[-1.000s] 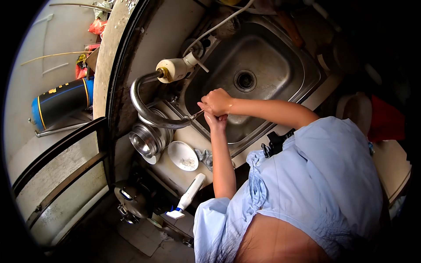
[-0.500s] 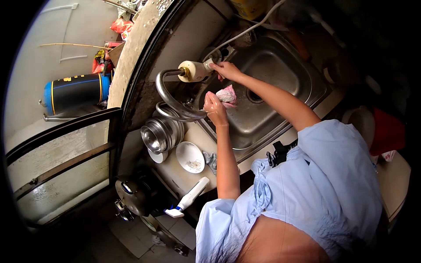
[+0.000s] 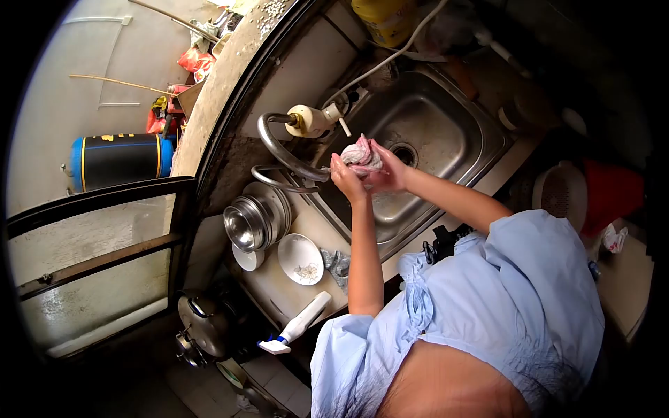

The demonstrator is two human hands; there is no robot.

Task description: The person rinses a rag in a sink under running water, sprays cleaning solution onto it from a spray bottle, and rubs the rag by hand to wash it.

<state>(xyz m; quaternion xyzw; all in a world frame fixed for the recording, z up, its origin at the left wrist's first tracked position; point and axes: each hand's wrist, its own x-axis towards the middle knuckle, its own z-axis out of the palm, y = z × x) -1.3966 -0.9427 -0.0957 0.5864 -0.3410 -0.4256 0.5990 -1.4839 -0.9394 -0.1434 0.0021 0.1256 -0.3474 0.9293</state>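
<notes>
A pink and white cloth (image 3: 362, 155) is bunched up between my two hands over the near-left part of the steel sink (image 3: 456, 150). My left hand (image 3: 346, 178) closes on it from the left, close to the end of the curved metal spout (image 3: 287, 155). From the right, my right hand (image 3: 391, 172) wraps the cloth with wet-looking fingers. Just beyond the hands is the cream tap body (image 3: 308, 121), its thin white lever (image 3: 345, 127) sticking out toward the sink. Part of the cloth is hidden by my fingers.
Left of the sink stand stacked metal bowls (image 3: 245, 221), a white flower-patterned bowl (image 3: 301, 259), a grey rag (image 3: 336, 265) and a white spray bottle (image 3: 305, 319). A yellow container (image 3: 385, 21) stands behind the sink. An open window frame (image 3: 97, 261) is at left.
My right hand has let go of the tap lever and come down to the cloth. Both hands now grip the cloth, which my left hand alone held before. The view has shifted slightly.
</notes>
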